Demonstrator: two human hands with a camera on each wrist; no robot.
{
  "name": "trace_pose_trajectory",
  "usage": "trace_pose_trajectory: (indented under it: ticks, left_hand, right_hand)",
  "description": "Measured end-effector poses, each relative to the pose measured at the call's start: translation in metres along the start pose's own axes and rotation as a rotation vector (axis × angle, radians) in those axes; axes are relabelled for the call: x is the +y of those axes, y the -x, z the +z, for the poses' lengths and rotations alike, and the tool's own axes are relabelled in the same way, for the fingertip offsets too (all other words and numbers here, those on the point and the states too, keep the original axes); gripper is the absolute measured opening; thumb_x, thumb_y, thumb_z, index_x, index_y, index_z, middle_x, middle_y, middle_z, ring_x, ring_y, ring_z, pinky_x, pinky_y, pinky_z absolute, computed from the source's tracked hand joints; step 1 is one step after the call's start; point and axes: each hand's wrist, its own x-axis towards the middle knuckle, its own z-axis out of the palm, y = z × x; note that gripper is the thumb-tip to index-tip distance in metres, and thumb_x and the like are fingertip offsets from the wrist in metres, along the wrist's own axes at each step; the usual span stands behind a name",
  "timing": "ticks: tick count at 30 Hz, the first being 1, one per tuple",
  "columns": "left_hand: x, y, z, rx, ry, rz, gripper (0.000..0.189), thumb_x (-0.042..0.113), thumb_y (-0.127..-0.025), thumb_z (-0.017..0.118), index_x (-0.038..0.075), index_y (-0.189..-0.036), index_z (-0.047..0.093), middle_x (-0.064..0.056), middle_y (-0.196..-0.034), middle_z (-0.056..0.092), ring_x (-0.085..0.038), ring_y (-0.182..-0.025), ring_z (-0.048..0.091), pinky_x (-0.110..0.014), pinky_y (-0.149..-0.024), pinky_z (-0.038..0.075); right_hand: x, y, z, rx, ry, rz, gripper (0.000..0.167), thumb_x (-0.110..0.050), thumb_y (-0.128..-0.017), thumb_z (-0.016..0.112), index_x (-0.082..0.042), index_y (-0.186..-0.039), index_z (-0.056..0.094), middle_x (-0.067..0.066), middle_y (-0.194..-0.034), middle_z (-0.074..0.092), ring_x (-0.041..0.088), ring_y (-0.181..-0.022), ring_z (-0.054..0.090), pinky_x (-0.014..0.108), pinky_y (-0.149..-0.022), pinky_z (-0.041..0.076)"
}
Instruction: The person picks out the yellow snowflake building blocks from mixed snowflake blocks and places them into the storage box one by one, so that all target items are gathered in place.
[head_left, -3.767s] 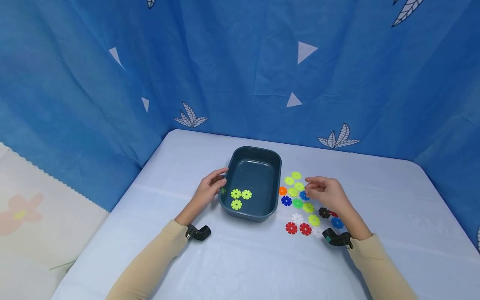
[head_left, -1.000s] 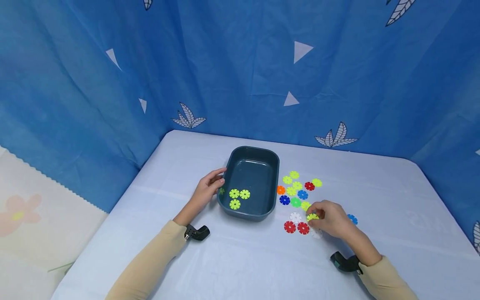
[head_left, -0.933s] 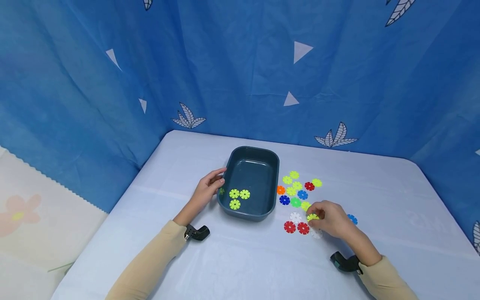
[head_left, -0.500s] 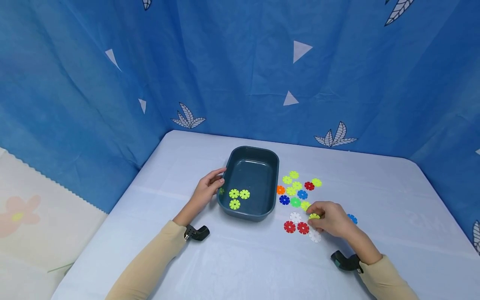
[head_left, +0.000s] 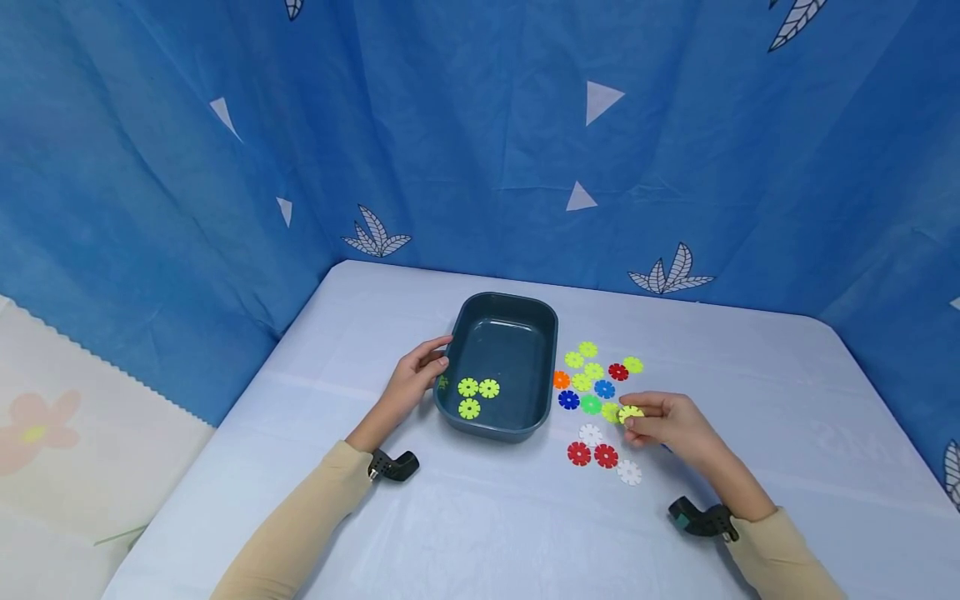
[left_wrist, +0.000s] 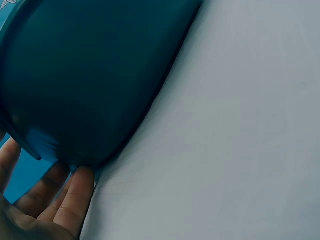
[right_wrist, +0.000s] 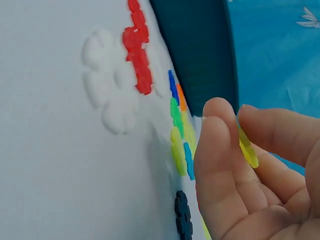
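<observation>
My left hand (head_left: 411,382) is at the left side of a dark teal plastic bin (head_left: 517,429), its fairly straight fingers touching the rim and outer wall. In the left wrist view those fingers (left_wrist: 75,200) lie against the bin's wall (left_wrist: 95,85). My right hand (head_left: 675,425) pinches a yellow notched interlocking disc (head_left: 631,414) between thumb and fingertips, raised over the right of the loose discs. The right wrist view shows this yellow disc (right_wrist: 247,150) edge-on. Inside the bin, several yellow discs (head_left: 469,408) lie near the front left.
Right of the bin lie loose discs: yellow, an orange disc (head_left: 562,379), blue, a green disc (head_left: 591,404), white discs (head_left: 629,472) and red discs (head_left: 606,456). A black disc (right_wrist: 183,215) shows below the right hand. A blue curtain (head_left: 480,150) hangs behind the white-covered table (head_left: 480,525).
My right hand came down from the upper part of the discs, took hold of a yellow disc lying on the table and lifted it slightly. The left hand and bin stay put.
</observation>
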Motion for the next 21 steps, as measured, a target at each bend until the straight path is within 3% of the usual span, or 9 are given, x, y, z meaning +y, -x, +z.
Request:
trace_pose_trajectory:
  ticks: [5, 14, 21]
  left_hand:
    - [-0.0011, -0.0012, -0.0004, -0.004, 0.007, 0.002, 0.043, 0.026, -0.106, 0.055, 0.020, -0.149, 0.053, -0.013, -0.147, 0.057, -0.028, -0.128, 0.056, -0.027, -0.088, 0.055]
    - [-0.0006, -0.0014, 0.0001, -0.009, 0.007, 0.007, 0.044, 0.027, -0.106, 0.055, 0.020, -0.149, 0.052, -0.013, -0.147, 0.057, -0.028, -0.127, 0.057, -0.024, -0.086, 0.055]
    - [-0.0004, -0.0009, 0.0000, -0.002, 0.008, 0.011, 0.044, 0.026, -0.105, 0.056, 0.019, -0.149, 0.052, -0.014, -0.146, 0.057, -0.028, -0.127, 0.057, -0.023, -0.085, 0.055]
  right_hand:
    - [0.0007, -0.0005, -0.0041, -0.040, -0.103, 0.003, 0.055, -0.008, -0.095, 0.069, 0.015, -0.140, 0.048, 0.007, -0.108, 0.077, 0.008, -0.086, 0.075, 0.025, -0.079, 0.062]
    - [-0.0001, -0.0005, -0.0036, -0.057, -0.113, 0.004, 0.062, -0.005, -0.090, 0.071, 0.012, -0.144, 0.046, 0.008, -0.113, 0.077, 0.006, -0.095, 0.075, 0.022, -0.086, 0.060]
    - [-0.0030, -0.0042, -0.0002, -0.098, -0.198, -0.025, 0.060, 0.001, -0.093, 0.066, 0.017, -0.145, 0.040, 0.004, -0.114, 0.076, 0.007, -0.098, 0.075, 0.024, -0.087, 0.059]
